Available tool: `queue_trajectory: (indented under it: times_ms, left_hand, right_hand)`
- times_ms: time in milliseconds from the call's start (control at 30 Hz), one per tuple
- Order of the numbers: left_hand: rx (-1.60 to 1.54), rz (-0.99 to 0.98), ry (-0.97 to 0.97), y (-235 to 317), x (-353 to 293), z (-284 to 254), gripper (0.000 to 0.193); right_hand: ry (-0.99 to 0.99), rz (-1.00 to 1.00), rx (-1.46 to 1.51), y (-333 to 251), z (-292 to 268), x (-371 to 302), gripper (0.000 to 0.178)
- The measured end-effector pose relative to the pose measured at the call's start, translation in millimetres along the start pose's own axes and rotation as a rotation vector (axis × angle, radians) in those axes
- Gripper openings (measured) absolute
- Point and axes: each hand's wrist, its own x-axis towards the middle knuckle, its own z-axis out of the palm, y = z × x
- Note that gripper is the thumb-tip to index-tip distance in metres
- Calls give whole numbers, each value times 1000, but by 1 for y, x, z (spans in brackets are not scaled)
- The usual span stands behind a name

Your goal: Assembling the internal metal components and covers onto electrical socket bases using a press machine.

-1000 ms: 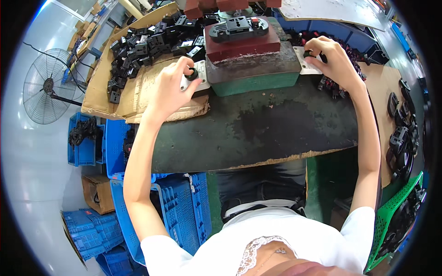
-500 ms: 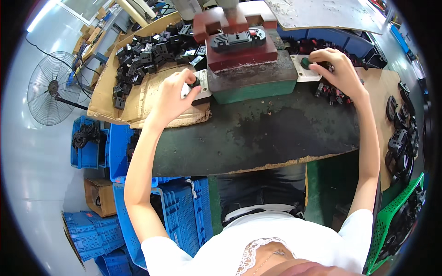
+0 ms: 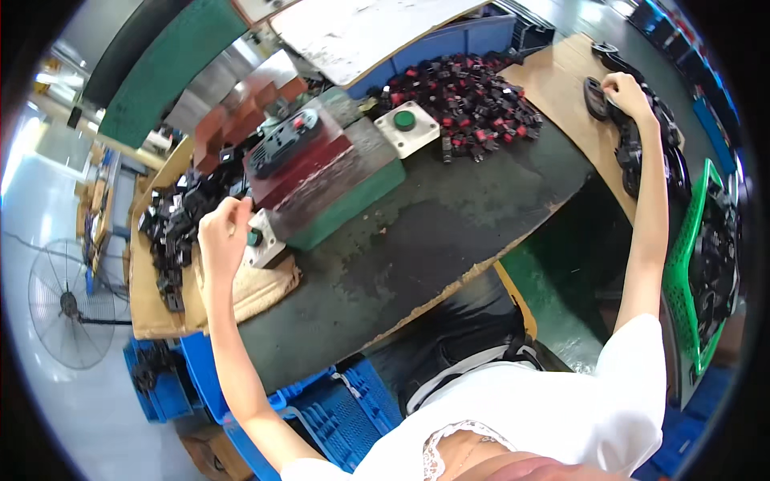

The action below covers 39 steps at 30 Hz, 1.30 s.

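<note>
My left hand is raised beside the left button box, with its fingers curled together; whatever they may hold is hidden. A black plastic shell with a red bit sits on the dark red block of the press. Above and behind it is the reddish-brown upper die, apart from the shell. Far to the right, my right hand reaches over a row of black parts, its fingers closed at the edge of an oval black shell. The right button box with its green button stands untouched.
Small black and red parts are heaped behind the dark bench. Black parts fill a cardboard tray at left. Blue crates stand below, a green basket at right, and a fan at far left.
Both hands have left the green buttons; the right has swung out to the black shells, the left is lifted beside its box. The view has turned rightward, and the upper die stands farther from the shell.
</note>
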Motion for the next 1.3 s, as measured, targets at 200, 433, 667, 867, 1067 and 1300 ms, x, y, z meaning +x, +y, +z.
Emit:
queue_trajectory:
  times_ms: [200,433,667,867,1067,1300]
  left_hand:
    - [-162,109,413,-1,27,29,21]
    - [-111,384,425,6,28,24,16]
    - [-137,275,101,-3,63,34,55]
    - [-401,129,86,15,61,35,53]
    - [-497,238,235,16,56,42,60]
    - [-530,266,247,32,37,32,52]
  right_hand:
    - [-176,29,181,-21,9,-2,16]
    - [-334,-28,245,15,22,7,28]
    - [-365,-41,317,5,36,25,37]
    - [-248,-79,68,18,42,27,30]
    - [-150,-14,-51,19,47,25,21]
    - [-207,-112,63,-20,33,21,10]
